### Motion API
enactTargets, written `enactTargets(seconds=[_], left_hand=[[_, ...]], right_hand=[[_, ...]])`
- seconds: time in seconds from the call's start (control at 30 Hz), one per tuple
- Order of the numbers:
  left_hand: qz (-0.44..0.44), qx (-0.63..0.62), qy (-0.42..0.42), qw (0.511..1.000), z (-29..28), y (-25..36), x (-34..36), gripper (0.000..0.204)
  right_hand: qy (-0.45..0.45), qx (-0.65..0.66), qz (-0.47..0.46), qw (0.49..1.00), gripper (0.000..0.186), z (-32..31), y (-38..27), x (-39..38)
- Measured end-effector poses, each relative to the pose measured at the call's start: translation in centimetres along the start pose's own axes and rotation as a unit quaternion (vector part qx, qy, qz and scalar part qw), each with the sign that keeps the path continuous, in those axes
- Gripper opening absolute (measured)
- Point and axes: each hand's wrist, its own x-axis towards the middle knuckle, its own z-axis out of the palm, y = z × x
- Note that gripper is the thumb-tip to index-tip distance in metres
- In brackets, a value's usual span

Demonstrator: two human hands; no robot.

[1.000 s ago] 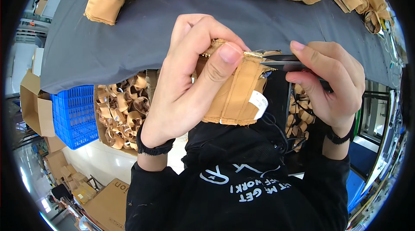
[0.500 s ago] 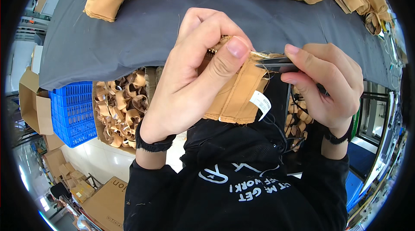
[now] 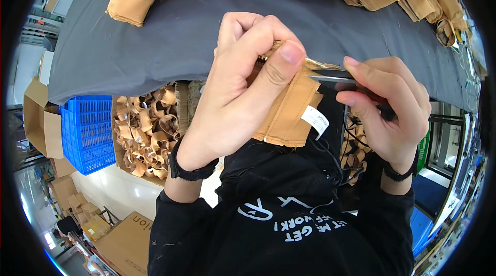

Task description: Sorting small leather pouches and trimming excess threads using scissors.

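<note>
Tan pieces [image 3: 147, 131], seemingly boxed [image 3: 120, 160].

Tan fabric piece [image 3: 289, 108] between two hands, snips [image 3: 330, 76] alongside

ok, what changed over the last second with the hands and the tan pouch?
Very little. The right hand brought the small metal snips a touch closer to the top edge of the tan fabric pouch, by the left thumb. The left hand kept the same grip on the pouch; nothing was taken up or let go. Grey table cover and the pouches on it unchanged.
</note>
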Motion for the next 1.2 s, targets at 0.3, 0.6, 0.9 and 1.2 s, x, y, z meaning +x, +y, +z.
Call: enactTargets(seconds=[0.3, 0.6, 0.9, 1.2], left_hand=[[-0.015, 0.029, 0.010, 0.999, 0.2, 0.2, -0.2, 0.025], [-0.003, 0.023, 0.021, 1.000, 0.2, 0.3, -0.4, 0.025], [0.207, 0.026, 0.212, 0.955, 0.9, -2.1, -1.8, 0.024], [0.133, 0.313, 0.232, 0.911, -2.1, 0.2, -2.5, 0.086]], right_hand=[[-0.002, -0.038, 0.004, 0.999, 0.031, 0.4, -0.3, -0.2], [0.053, 0.126, 0.271, 0.953, 0.045, -0.1, -0.7, -1.9], [-0.022, 0.463, 0.235, 0.854, 0.037, 4.1, 1.5, -1.2], [0.096, 0.218, -0.021, 0.971, 0.023, 4.9, 1.2, 0.8]])
